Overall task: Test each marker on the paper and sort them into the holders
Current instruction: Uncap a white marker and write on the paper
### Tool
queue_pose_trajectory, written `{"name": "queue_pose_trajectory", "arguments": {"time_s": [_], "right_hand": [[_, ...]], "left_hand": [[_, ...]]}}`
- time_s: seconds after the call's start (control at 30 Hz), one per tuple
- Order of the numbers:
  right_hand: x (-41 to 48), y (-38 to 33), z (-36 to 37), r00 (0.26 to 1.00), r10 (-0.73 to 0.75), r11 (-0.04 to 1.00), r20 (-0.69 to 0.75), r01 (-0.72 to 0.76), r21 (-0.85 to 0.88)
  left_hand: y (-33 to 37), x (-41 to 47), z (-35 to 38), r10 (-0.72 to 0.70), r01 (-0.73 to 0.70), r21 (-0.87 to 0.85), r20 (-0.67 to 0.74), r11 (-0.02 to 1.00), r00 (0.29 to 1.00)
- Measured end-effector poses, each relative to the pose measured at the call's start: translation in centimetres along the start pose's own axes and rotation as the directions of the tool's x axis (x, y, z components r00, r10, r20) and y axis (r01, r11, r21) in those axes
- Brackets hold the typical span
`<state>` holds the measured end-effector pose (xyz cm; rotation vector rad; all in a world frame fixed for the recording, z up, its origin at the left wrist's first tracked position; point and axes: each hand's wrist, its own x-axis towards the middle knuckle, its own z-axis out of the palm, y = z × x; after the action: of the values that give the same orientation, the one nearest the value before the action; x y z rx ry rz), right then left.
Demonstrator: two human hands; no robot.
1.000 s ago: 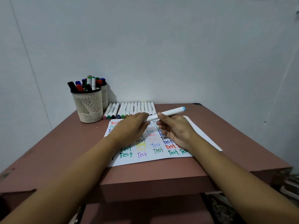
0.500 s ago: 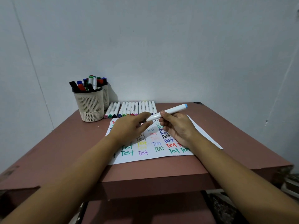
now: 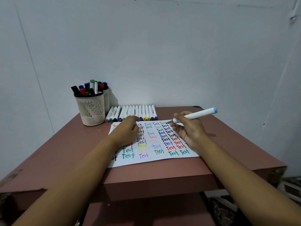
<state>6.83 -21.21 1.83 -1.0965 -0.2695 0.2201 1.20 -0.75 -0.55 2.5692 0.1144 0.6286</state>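
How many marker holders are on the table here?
2. One mesh holder stands at the far left of the table, full of markers; a second holder sits directly behind it, mostly hidden. No others show.

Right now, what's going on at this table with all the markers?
A person is testing markers. The right hand holds a white marker with a light blue end, its uncapped tip at the top edge of the paper, which is already covered in coloured "Test" words. The left hand rests on the paper. A row of markers lies behind the sheet, and two mesh holders at the back left of the table hold more.
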Motion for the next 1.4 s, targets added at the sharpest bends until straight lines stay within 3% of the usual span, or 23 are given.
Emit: {"name": "queue_pose_trajectory", "arguments": {"time_s": [0.23, 0.63, 1.07, 1.2, 1.4], "right_hand": [[-1.4, -1.6, -2.1, 0.994, -0.102, 0.954, -0.046, 0.085, -0.287], [-1.9, -0.6, -4.0, 0.961, -0.199, 0.783, -0.190, 0.039, -0.621], [-2.0, -0.3, -4.2, 0.946, -0.298, 0.676, -0.129, 0.114, -0.728], [-2.0, -0.4, -4.4, 0.956, -0.268, 0.724, -0.120, 0.117, -0.679], [-1.9, -0.4, -4.2, 0.971, -0.225, 0.715, -0.084, 0.106, -0.691]], "left_hand": [[0.2, -0.1, -0.1, 0.002, 0.000, 0.054, -0.037, 0.999, 0.999], [0.5, -0.3, -0.3, -0.016, 0.013, 0.097, 0.035, 0.995, 0.999], [0.6, -0.4, -0.3, -0.001, -0.007, 0.149, 0.056, 0.989, 0.998], [0.6, -0.4, -0.3, 0.001, -0.011, 0.152, 0.062, 0.988, 0.998], [0.5, -0.3, -0.3, -0.011, -0.001, 0.149, 0.079, 0.989, 0.997]]}}
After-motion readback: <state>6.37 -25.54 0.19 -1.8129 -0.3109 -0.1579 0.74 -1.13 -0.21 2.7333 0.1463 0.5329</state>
